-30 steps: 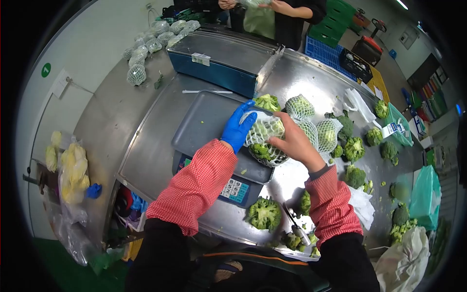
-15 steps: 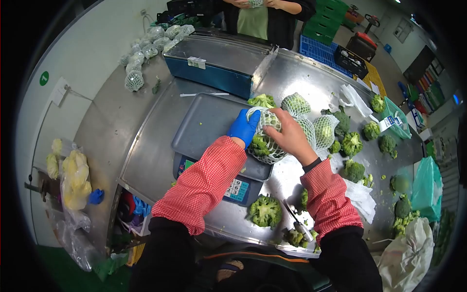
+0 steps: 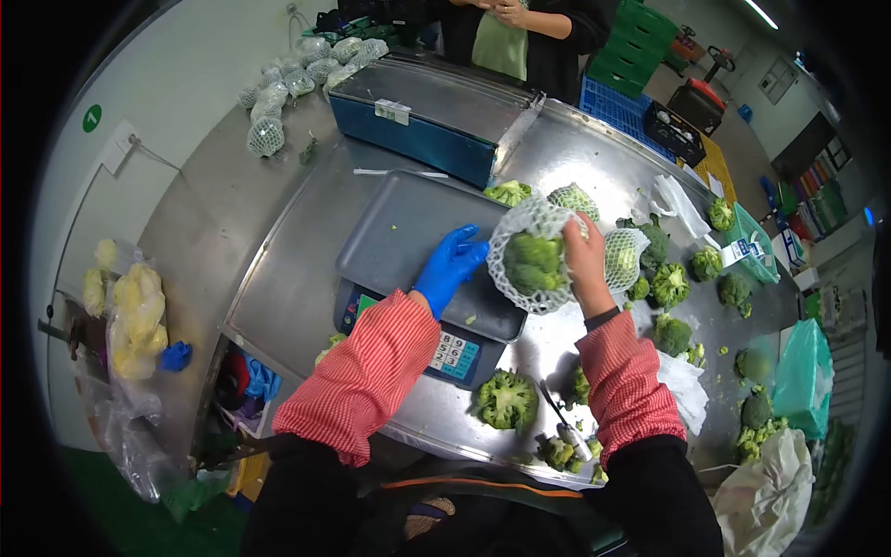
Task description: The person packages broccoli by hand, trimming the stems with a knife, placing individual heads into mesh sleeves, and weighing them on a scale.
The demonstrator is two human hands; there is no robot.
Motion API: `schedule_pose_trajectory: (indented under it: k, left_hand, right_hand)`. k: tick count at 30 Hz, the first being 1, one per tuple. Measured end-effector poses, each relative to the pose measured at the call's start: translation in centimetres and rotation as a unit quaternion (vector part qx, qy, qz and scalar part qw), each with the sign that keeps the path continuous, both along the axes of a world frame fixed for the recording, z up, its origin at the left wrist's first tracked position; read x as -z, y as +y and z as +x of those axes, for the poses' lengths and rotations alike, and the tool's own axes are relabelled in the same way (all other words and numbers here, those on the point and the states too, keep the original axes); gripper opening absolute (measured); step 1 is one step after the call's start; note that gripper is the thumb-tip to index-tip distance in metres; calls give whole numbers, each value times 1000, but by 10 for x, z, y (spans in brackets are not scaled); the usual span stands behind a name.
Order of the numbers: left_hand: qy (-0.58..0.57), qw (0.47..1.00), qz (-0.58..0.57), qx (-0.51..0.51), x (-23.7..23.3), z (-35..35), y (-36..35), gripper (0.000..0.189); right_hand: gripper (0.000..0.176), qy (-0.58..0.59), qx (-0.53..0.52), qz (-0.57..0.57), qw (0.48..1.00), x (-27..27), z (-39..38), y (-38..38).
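My right hand [image 3: 587, 265] is bare and grips a head of broccoli [image 3: 535, 264] wrapped in a white foam net [image 3: 501, 251]. The green crown shows through the net's opening, facing me. My left hand [image 3: 451, 267], in a blue glove, is beside it over the grey tray of the scale [image 3: 390, 227], fingers apart and holding nothing. Just right of my right hand lies another netted broccoli [image 3: 624, 255], with one more [image 3: 573, 198] behind. An unwrapped broccoli head [image 3: 508, 401] rests in front of the scale's keypad [image 3: 453, 355], near a knife [image 3: 562, 408].
Loose broccoli [image 3: 670, 285] is scattered on the right of the steel table. A blue-sided metal box [image 3: 413, 135] stands behind the scale. Netted heads [image 3: 266, 136] are piled at the back left. A person in a green apron [image 3: 501, 45] stands across the table.
My left hand has let go of the netted broccoli and drawn back left. My right hand has lifted and turned the broccoli so its crown faces me.
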State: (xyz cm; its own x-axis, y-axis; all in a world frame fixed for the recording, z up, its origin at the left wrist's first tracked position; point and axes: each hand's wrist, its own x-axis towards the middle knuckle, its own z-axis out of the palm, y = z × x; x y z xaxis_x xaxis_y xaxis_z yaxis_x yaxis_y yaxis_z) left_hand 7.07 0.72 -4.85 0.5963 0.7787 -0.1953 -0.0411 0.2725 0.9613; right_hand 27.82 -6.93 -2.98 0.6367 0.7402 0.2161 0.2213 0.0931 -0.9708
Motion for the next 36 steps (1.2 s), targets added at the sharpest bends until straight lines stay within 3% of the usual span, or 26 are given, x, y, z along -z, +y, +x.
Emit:
schedule_pose_trajectory:
  k: [2,4,5,8,9,10,12,14,16,19,22,23,26,27,28,30,31,34,35,36]
  left_hand:
    - [-20,998,52,15,-6,4,-20,58]
    - [-11,995,89,33,-8,14,-39,55]
    - [-9,995,96,16,-20,16,-49,38]
    - [20,995,99,15,-20,20,-52,26]
    - [10,994,107,-32,-23,21,-51,17]
    - [-14,999,-6,-42,-26,20,-47,19]
    - [-55,968,225,-97,-16,34,-57,22]
    - [-61,961,253,-95,-9,49,-73,21]
    - [-47,976,211,-39,-5,51,-73,21]
    - [4,993,57,100,-4,33,-54,16]
    - [-23,990,123,-58,31,34,-52,14]
    - [-60,988,-91,-112,-11,31,-66,11]
    - [-145,964,-187,-122,0,39,-69,14]
    - [-73,966,-210,-130,-6,36,-72,17]
    - [-96,987,-88,-93,-6,37,-75,21]
    - [-135,978,156,-11,-13,36,-89,30]
    - [-114,988,87,61,-22,29,-92,45]
    - [0,969,216,116,-11,18,-78,51]
    - [52,946,309,80,-19,17,-79,45]
    - [72,942,324,46,-17,18,-75,41]
  right_hand:
    - [25,228,-74,70,968,4,10,-7]
    - [28,211,-79,44,973,-2,11,-23]
    - [29,208,-75,42,974,3,16,-28]
    - [32,187,-45,34,981,12,28,-47]
    - [33,172,-25,30,984,12,29,-53]
    - [34,157,-6,28,987,12,30,-59]
    - [36,96,54,17,994,13,19,-70]
    - [37,0,65,-25,998,15,11,-79]
    - [38,-12,52,-34,998,13,9,-83]
    - [36,31,64,-46,996,11,10,-95]
    - [34,-11,15,-45,999,0,3,-107]
    - [33,-35,27,-48,998,3,1,-109]
    - [33,-93,41,-69,992,-2,-13,-112]
    - [34,-75,28,-73,994,-8,-17,-113]
    - [34,-76,29,-77,994,-8,-16,-113]
    - [34,-76,32,-89,993,-5,-10,-115]
    - [33,-108,83,-72,988,12,2,-113]
    - [34,-4,54,-58,997,4,10,-116]
    - [32,-70,37,-75,994,-3,7,-116]
    - [31,-110,49,-90,989,-9,2,-116]
